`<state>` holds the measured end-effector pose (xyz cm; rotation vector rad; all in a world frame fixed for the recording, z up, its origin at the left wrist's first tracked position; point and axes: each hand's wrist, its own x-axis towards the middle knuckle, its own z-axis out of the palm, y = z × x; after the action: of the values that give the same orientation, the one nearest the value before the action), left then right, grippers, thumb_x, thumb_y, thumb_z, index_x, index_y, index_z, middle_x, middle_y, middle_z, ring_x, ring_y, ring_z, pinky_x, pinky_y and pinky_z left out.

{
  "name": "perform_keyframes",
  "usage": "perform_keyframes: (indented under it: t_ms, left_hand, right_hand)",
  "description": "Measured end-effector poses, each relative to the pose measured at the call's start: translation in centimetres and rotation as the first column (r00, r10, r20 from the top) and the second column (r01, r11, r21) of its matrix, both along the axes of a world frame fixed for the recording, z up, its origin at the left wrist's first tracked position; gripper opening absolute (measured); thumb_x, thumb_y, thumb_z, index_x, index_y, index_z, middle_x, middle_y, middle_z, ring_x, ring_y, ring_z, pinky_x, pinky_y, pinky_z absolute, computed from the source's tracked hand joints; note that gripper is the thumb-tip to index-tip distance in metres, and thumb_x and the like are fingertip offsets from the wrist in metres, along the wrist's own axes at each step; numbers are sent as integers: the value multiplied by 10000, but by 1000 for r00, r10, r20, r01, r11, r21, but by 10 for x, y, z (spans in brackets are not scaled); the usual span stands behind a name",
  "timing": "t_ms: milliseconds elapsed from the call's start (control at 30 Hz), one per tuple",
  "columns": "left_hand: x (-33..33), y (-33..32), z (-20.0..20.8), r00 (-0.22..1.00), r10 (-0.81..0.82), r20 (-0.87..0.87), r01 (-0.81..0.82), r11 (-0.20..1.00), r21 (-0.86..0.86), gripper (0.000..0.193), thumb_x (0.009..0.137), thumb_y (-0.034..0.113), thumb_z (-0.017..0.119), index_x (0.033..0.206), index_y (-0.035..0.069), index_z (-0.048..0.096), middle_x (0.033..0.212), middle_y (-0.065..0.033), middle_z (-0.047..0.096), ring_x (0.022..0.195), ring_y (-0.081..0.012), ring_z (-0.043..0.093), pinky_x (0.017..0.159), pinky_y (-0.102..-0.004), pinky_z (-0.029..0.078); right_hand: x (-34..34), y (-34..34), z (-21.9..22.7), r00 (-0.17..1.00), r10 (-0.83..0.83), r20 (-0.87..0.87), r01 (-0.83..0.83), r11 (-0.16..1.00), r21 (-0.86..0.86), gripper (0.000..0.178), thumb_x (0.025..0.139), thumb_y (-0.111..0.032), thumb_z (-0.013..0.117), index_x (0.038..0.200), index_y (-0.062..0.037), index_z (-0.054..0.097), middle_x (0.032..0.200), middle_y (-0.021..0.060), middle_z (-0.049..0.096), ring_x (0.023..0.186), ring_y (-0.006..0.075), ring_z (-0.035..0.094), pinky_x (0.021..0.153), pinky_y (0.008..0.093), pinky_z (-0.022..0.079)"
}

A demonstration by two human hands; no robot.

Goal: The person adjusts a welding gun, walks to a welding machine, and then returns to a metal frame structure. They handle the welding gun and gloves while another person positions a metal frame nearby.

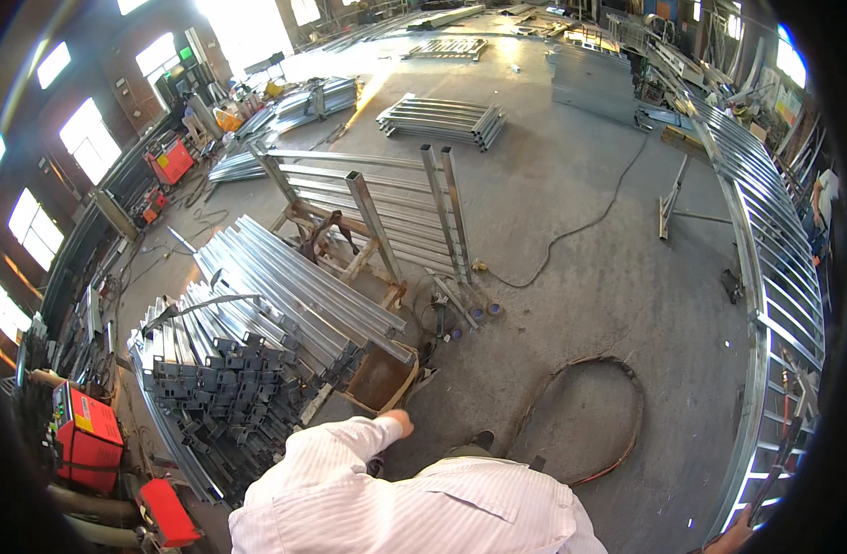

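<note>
My left hand [399,422] hangs just in front of the near edge of an open brown box [384,379]. Its fingers are turned away from view, so I cannot see what they do. At the lower right rim, my right hand [736,537] is wrapped round a long dark tool [776,469], whose kind I cannot make out. That tool crosses over the near end of a long galvanized frame with many crossbars [759,319]. Left of the box lies a big stack of shiny square metal tubes [285,286], their dark ends facing me.
Beyond the stack stands a partly built metal rack [363,212]. A cable loop [641,406] lies on the floor before me, and another cable [571,231] snakes farther off. Red machines [89,434] stand at left. Another person [825,198] is beside the long frame at far right.
</note>
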<state>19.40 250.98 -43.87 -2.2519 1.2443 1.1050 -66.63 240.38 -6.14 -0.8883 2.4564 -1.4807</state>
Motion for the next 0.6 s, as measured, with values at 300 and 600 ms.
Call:
perform_keyframes:
  t_ms: [300,600]
  left_hand:
    - [-9,-45,33,979,200,34,-195,974,-112,514,1003,373,574,1364,41,727,1443,-185,688,1347,-392,647,1120,-485,520]
    - [-122,90,-30,954,-286,-93,301,915,269,536,1057,454,540,1438,112,699,1473,-182,669,1328,-397,650,1108,-505,515]
  right_hand:
    - [48,-69,-38,999,20,31,-21,1000,17,512,935,-388,829,874,114,754,820,204,744,697,309,691,600,465,549]
    - [28,-89,-50,987,156,25,-155,931,330,555,975,-489,759,904,62,762,814,157,717,670,292,635,638,467,535]
